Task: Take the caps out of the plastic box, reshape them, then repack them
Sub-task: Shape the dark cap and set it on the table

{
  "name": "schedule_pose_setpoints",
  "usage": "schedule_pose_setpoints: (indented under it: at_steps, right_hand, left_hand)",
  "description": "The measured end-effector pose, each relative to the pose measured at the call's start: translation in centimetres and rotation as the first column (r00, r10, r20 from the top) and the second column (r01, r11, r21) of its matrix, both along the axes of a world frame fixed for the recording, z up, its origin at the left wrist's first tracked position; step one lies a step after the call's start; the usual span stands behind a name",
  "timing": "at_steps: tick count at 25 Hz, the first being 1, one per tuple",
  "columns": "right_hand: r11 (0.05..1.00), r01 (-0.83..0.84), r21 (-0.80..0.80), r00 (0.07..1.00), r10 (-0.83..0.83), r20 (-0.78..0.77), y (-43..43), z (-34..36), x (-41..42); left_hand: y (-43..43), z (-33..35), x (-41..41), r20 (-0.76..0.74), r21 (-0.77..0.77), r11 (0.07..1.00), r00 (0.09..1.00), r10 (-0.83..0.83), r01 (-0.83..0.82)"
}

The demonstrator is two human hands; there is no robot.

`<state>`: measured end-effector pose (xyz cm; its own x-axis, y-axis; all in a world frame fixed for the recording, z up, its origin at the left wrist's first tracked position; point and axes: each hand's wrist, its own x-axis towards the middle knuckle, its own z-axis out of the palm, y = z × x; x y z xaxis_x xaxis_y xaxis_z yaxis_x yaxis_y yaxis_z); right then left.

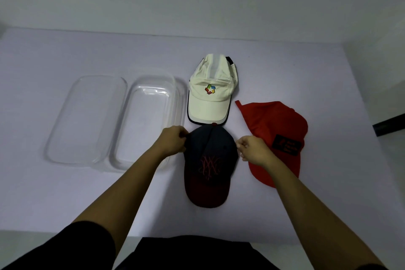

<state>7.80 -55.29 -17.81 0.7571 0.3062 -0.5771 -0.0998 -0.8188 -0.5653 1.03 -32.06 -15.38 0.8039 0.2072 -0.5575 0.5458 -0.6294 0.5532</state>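
Head view: box [149,120] empty, three caps out; left hand [174,141] and right hand [252,149] pinch dark cap [210,160], reshaping; repacking remains.

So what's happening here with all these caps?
A person is pinching the dark cap on both sides, left hand and right hand, shaping its crown on the table. A white cap and a red cap lie nearby. The clear plastic box sits empty, its lid beside it.

Clear plastic box [151,120] lying open and empty, left of three caps: cream cap [210,92] farthest, navy cap [209,166] nearest, flattened red cap [276,136] rightmost.
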Motion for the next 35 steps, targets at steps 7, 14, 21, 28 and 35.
schedule_pose_setpoints:
  at_steps: [7,14,21,28,35]
  right_hand:
    - [0.979,-0.115,-0.169,0.961,0.153,0.231,0.8,0.2,-0.8]
    - [0.922,0.294,0.253,0.799,-0.383,0.464,-5.2,2.8,-3.7]
    - [0.638,0.760,0.127,0.641,-0.767,0.018,-11.4,-2.2,-6.7]
    - [0.166,0.886,0.432,0.420,-0.682,-0.599,-13.5,-0.4,-6.3]
    - [0.363,0.757,0.544,0.639,-0.587,-0.498,-14.9,6.2,-5.9]
  left_hand:
    - [-0.6,-0.7,-0.2,0.015,0.341,0.933,0.992,-0.124,0.112]
    - [-5.4,3.8,-1.7,0.430,0.099,0.991,0.902,0.036,-0.086]
    - [-17.9,-1.3,-1.9,-0.015,-0.356,0.934,1.000,0.011,-0.015]
    - [-21.3,-1.5,0.1,-0.349,-0.624,0.532,0.813,0.466,-0.573]
    - [-20.2,2.9,1.8,-0.143,-0.720,0.454,0.753,0.642,-0.524]
